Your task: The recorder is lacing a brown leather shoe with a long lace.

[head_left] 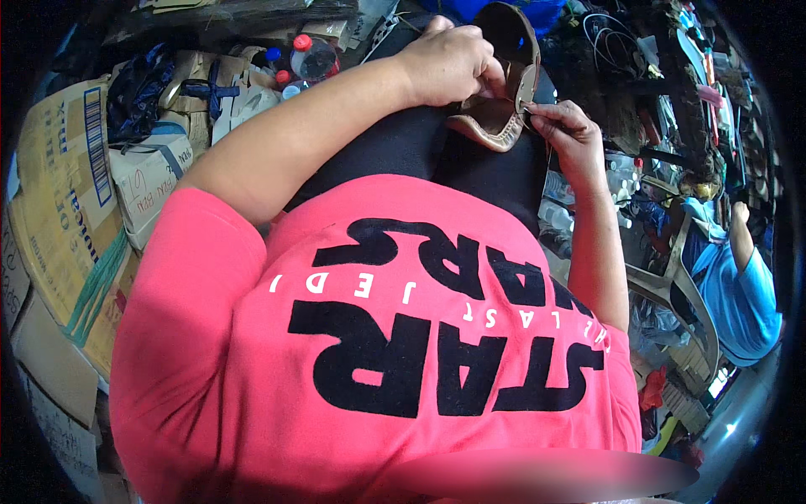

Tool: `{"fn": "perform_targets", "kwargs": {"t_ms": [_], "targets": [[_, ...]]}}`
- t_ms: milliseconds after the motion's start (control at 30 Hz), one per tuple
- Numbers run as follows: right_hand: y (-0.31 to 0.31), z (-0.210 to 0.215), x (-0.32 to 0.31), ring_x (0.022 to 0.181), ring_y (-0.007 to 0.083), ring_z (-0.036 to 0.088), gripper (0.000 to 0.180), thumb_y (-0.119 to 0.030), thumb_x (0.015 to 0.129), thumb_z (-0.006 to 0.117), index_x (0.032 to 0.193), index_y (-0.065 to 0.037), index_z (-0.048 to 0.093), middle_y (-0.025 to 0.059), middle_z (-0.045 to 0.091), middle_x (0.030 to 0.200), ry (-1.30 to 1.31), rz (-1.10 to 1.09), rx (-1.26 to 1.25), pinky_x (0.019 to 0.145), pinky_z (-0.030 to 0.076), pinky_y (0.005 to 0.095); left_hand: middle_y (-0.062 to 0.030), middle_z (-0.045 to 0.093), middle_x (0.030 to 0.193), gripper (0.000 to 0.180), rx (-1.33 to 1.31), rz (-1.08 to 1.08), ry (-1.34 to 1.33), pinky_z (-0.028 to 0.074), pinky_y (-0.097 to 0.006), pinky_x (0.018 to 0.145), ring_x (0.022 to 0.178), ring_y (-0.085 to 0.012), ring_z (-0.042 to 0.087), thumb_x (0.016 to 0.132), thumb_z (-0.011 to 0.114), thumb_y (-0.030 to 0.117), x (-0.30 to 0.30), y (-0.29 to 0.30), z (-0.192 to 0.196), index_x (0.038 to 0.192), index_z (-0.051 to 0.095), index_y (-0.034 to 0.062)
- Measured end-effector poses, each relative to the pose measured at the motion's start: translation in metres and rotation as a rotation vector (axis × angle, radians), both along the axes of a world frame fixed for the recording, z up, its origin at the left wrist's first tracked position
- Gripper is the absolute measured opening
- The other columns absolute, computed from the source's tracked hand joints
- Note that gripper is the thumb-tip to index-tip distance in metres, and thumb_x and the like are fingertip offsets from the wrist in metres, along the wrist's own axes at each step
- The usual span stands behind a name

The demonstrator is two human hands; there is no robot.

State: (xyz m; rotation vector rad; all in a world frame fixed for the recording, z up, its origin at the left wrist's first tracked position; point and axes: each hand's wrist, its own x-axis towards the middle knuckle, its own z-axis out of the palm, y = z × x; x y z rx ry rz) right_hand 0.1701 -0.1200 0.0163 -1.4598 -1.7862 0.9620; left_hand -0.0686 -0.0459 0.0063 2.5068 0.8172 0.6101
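A brown leather shoe [495, 134] rests at my knees near the top of the head view, its opening facing up and pale stitching along its front edge. My left hand [453, 63] reaches in from the left with its fingers curled, the fingertips down inside the opening against the leather. On the other side, my right hand [571, 134] pinches thumb and forefinger together at the shoe's side edge. Something thin and shiny shows at those fingertips, too small to name. A fine strand seems to hang below that hand.
Cardboard boxes [63, 168] pile up at the left. Bottles with red caps [312, 57] stand beyond my left forearm. Clear plastic bottles [556, 214] and a plastic chair [693, 286] are at the right. Another person in a blue shirt [739, 286] is at the far right.
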Motion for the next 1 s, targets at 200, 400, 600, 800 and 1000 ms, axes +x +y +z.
{"fn": "perform_targets", "kwargs": {"t_ms": [200,400,600,800,1000], "targets": [[0.012,0.002,0.004,0.079,0.0080,0.054,0.018,0.000,0.080,0.068,0.096,-0.006,0.072,-0.0003,0.057,0.081,0.150,0.083,-0.150,0.072,0.045,0.0208,0.0062,0.061,0.079,0.011,0.065,-0.176,0.060,0.034,-0.040,0.085,0.093,-0.0167,0.054,0.073,0.067,0.016,0.006,0.020,0.005,0.080,0.072,0.0232],[-0.004,0.007,-0.005,0.081,0.0083,0.056,0.021,0.001,0.078,0.069,0.097,-0.007,0.072,-0.0001,0.060,0.083,0.052,0.001,-0.097,0.075,0.046,0.0216,0.0048,0.061,0.082,0.012,0.085,0.046,0.064,0.033,-0.039,0.086,0.094,-0.0170,0.053,0.072,0.070,0.022,-0.010,-0.014,0.001,0.085,0.072,0.0210],[-0.002,-0.009,-0.008,0.085,0.0102,0.058,0.020,-0.003,0.078,0.070,0.098,-0.006,0.072,0.0032,0.067,0.094,0.220,-0.011,-0.062,0.079,0.047,0.0247,0.0036,0.062,0.081,0.011,0.061,0.113,0.057,0.033,-0.038,0.087,0.094,-0.0174,0.054,0.074,0.066,0.019,-0.005,-0.017,0.000,0.083,0.072,0.0209],[0.008,-0.014,-0.001,0.090,0.0114,0.059,0.020,-0.005,0.079,0.071,0.099,-0.004,0.071,0.0049,0.066,0.095,0.300,-0.014,-0.208,0.082,0.046,0.0243,0.0033,0.064,0.085,0.011,-0.033,0.073,0.094,0.032,-0.038,0.088,0.096,-0.0175,0.054,0.075,0.069,0.025,0.003,-0.008,0.006,0.083,0.072,0.0198],[0.006,-0.006,-0.001,0.093,0.0120,0.059,0.020,-0.003,0.081,0.069,0.101,-0.002,0.069,0.0053,0.064,0.098,0.283,0.023,-0.237,0.084,0.046,0.0235,-0.0030,0.069,0.081,0.022,-0.332,0.153,-0.055,0.046,-0.032,0.081,0.081,-0.0185,0.065,0.074,0.073,0.029,0.004,-0.003,0.010,0.091,0.073,0.0148]]}}
